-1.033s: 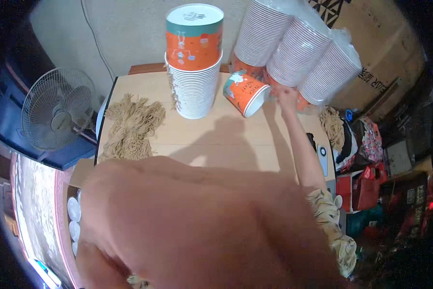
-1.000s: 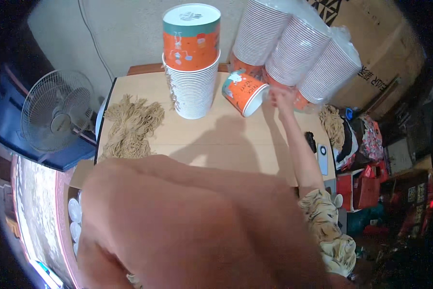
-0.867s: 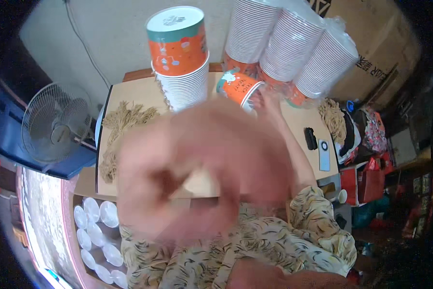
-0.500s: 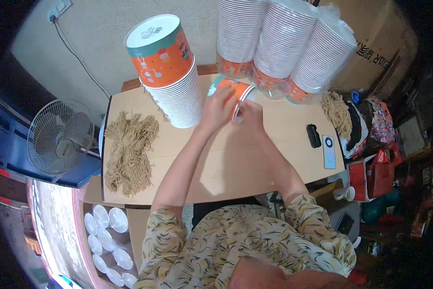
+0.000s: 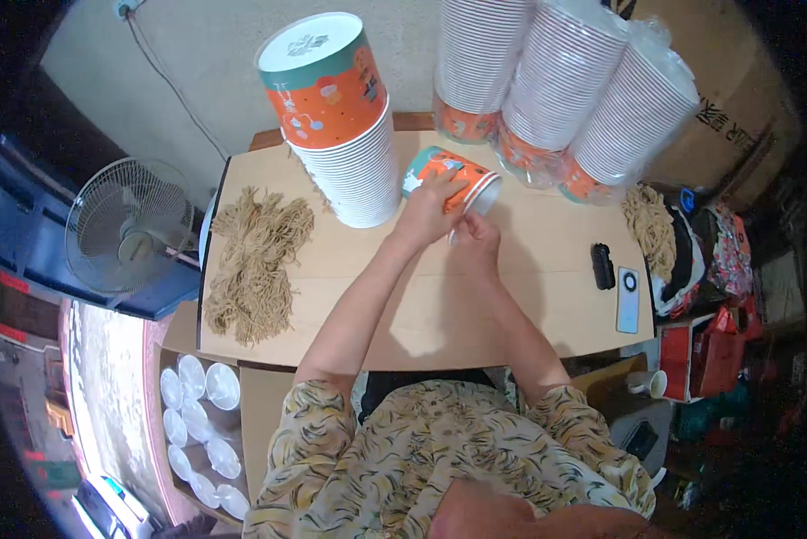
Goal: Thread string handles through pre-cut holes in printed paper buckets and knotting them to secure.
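An orange paper tub (image 5: 473, 171) with a teal base band and white rim lies tilted on its side on the cardboard-topped table. My left hand (image 5: 432, 211) is closed over its near side and holds it. My right hand (image 5: 477, 244) is pinched just below the open rim; whatever its fingers grip is too small to make out. Left of my hands rises a tall stack of nested upside-down paper tubs (image 5: 349, 171). Bundles of tan twine (image 5: 255, 265) lie at the table's left.
Several plastic-wrapped stacks of tubs (image 5: 556, 99) stand at the back right. A black case (image 5: 603, 267) and a phone (image 5: 629, 301) lie at the right edge, near more twine (image 5: 650, 229). A fan (image 5: 134, 234) stands left; a carton of clear plastic cups (image 5: 222, 386) is below.
My right hand has moved from the tub's rim to just below it. The tub's opening shows more now. The whole view has shifted slightly.
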`<act>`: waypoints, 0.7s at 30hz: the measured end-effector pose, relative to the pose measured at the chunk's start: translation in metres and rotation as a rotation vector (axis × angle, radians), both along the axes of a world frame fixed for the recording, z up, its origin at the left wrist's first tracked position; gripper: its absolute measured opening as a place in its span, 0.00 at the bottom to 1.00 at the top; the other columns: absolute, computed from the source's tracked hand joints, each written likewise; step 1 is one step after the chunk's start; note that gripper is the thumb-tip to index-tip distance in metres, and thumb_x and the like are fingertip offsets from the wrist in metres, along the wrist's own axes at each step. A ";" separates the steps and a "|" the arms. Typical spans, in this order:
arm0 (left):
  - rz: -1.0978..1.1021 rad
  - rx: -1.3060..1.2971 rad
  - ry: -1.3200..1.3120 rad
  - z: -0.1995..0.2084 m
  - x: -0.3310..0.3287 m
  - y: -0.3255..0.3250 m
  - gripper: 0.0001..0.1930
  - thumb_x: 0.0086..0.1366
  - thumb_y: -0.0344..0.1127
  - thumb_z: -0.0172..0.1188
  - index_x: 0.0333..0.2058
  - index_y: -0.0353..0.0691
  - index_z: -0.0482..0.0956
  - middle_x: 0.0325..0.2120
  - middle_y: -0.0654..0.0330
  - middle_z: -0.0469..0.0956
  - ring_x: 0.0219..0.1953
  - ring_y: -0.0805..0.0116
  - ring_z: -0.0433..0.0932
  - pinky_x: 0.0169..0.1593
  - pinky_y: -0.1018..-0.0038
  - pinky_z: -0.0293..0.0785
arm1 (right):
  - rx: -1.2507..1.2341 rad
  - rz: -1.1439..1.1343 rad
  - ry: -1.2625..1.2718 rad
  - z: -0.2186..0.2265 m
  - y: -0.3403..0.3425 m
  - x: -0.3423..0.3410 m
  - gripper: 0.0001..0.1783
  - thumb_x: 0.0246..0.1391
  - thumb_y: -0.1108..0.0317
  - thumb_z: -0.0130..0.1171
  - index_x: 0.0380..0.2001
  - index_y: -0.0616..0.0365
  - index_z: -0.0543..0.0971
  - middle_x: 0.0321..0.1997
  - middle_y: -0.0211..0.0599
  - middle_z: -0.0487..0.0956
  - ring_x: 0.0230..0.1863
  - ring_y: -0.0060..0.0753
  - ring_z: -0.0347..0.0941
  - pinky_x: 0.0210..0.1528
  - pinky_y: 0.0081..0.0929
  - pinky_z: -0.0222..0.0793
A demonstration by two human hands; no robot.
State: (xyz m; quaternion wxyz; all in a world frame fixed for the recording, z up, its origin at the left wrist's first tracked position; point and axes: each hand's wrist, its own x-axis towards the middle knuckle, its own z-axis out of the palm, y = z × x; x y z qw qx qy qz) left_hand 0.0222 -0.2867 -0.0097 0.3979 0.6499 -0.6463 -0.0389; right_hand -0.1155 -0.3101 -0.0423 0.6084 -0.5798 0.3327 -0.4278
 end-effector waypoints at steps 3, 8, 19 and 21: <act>-0.038 -0.013 -0.033 -0.003 -0.004 -0.004 0.27 0.52 0.35 0.70 0.53 0.43 0.78 0.61 0.46 0.70 0.62 0.39 0.68 0.64 0.56 0.68 | 0.019 -0.002 -0.002 -0.005 -0.002 -0.013 0.07 0.62 0.74 0.54 0.37 0.61 0.82 0.31 0.26 0.79 0.32 0.18 0.72 0.35 0.21 0.68; 0.069 -0.020 -0.107 -0.012 -0.007 -0.003 0.26 0.58 0.39 0.66 0.56 0.44 0.75 0.61 0.51 0.71 0.60 0.37 0.69 0.61 0.51 0.71 | -0.301 -0.259 0.259 -0.027 -0.007 -0.067 0.09 0.61 0.70 0.55 0.34 0.67 0.79 0.28 0.28 0.78 0.31 0.19 0.70 0.34 0.27 0.69; 0.414 -0.138 0.135 0.015 0.016 -0.022 0.06 0.53 0.25 0.54 0.27 0.28 0.78 0.23 0.34 0.77 0.31 0.36 0.81 0.38 0.48 0.77 | -1.106 0.042 0.465 0.037 0.088 -0.109 0.07 0.54 0.74 0.62 0.37 0.62 0.81 0.35 0.45 0.81 0.36 0.50 0.79 0.43 0.45 0.75; 0.408 -0.159 0.103 0.008 0.018 -0.020 0.07 0.53 0.25 0.54 0.28 0.28 0.80 0.24 0.34 0.78 0.31 0.36 0.81 0.39 0.49 0.77 | -1.192 0.264 0.319 0.026 0.102 -0.089 0.11 0.48 0.79 0.63 0.38 0.62 0.80 0.36 0.43 0.81 0.36 0.45 0.78 0.44 0.43 0.74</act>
